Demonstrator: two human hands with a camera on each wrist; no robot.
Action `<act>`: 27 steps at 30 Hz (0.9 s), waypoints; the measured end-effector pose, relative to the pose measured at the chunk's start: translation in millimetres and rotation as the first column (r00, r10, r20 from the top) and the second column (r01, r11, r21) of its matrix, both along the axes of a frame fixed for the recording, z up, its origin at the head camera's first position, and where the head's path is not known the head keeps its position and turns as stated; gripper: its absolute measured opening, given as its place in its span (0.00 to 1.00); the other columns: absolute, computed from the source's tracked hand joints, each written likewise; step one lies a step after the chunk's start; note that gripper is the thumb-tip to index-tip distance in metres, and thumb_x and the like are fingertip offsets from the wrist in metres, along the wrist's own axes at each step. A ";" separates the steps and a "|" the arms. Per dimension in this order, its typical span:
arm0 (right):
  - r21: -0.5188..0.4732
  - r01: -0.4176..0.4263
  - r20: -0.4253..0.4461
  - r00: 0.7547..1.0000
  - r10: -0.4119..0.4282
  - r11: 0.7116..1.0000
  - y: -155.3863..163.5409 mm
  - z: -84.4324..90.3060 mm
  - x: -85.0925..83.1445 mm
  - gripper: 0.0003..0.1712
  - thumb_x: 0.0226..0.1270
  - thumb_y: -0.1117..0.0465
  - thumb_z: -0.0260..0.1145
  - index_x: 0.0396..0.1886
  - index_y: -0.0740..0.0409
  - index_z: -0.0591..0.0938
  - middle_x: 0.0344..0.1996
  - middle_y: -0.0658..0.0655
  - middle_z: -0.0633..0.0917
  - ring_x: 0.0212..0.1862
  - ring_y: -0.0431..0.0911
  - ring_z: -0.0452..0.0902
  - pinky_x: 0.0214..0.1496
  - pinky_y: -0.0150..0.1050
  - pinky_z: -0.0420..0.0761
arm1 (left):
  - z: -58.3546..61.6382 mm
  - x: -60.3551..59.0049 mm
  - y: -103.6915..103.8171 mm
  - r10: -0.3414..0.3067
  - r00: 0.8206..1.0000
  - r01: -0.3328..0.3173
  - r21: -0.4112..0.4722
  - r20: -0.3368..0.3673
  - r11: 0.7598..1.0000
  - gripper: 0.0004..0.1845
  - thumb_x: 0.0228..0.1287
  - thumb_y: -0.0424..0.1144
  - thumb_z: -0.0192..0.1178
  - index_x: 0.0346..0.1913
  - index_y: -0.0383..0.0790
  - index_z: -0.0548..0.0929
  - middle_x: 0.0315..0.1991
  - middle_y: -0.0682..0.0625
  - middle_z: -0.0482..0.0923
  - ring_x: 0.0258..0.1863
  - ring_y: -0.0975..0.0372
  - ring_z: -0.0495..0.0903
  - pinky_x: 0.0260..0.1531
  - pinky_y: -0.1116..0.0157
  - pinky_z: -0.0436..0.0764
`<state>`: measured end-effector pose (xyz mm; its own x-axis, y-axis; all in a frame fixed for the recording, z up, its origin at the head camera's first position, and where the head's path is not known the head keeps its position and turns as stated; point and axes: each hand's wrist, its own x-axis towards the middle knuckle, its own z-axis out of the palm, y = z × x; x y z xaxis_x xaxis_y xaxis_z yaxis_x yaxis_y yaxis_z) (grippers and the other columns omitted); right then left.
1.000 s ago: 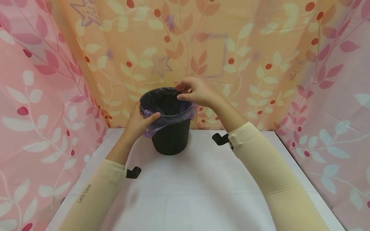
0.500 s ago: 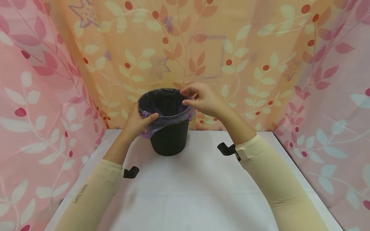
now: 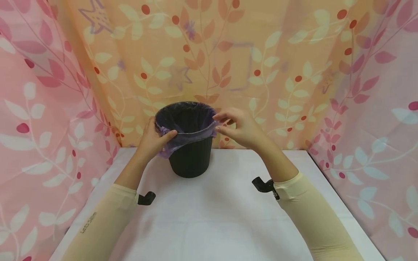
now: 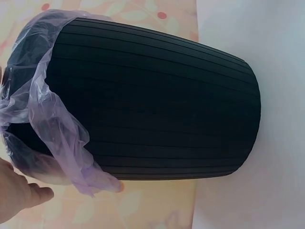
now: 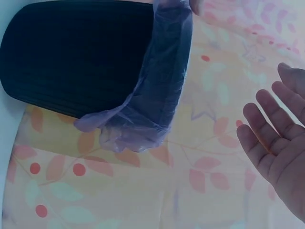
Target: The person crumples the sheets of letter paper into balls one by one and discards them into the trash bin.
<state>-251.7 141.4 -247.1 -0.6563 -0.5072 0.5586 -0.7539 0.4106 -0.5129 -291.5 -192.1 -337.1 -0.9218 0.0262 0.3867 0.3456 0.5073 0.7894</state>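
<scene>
Both hands fit the purple liner [image 3: 183, 139] over the black bin [image 3: 190, 159]: left hand [image 3: 153, 139] pinches its rim fold, right hand [image 3: 243, 128] pinches the opposite edge, which probably needs pulling down next.

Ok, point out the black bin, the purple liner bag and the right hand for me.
black bin [image 3: 191, 159]: head view, ribbed front wall.
purple liner bag [image 5: 157, 90]: right wrist view, folded-over edge at the rim.
right hand [image 3: 243, 130]: head view, back of the hand.
</scene>
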 end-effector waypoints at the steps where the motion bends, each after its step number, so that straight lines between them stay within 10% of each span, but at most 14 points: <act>1: -0.004 -0.001 -0.002 1.000 0.001 1.000 1.7 -2.3 1.5 0.16 0.65 0.65 0.74 0.52 0.57 0.87 0.48 0.53 0.87 0.49 0.45 0.83 0.54 0.47 0.84 | -0.8 0.1 -0.6 0.004 1.000 -0.004 -0.010 -0.003 1.000 0.49 0.58 0.61 0.73 0.73 0.40 0.60 0.66 0.35 0.64 0.67 0.46 0.64 0.71 0.41 0.64; 10: -0.013 0.050 0.000 0.999 -0.050 0.999 15.1 -20.3 15.1 0.13 0.67 0.61 0.74 0.51 0.52 0.88 0.48 0.49 0.87 0.50 0.49 0.81 0.52 0.50 0.83 | -1.2 11.6 -5.9 0.055 0.998 -0.050 -0.105 0.039 0.993 0.65 0.59 0.67 0.69 0.83 0.37 0.42 0.82 0.36 0.44 0.81 0.41 0.45 0.76 0.37 0.48; 27: -0.025 0.076 -0.020 0.997 -0.077 0.997 34.2 -55.4 37.0 0.13 0.69 0.61 0.72 0.52 0.50 0.87 0.50 0.49 0.88 0.52 0.46 0.83 0.51 0.43 0.87 | -11.1 52.7 -9.2 0.083 0.995 -0.088 -0.086 -0.059 0.992 0.49 0.62 0.61 0.69 0.80 0.44 0.61 0.78 0.41 0.62 0.75 0.40 0.61 0.69 0.33 0.64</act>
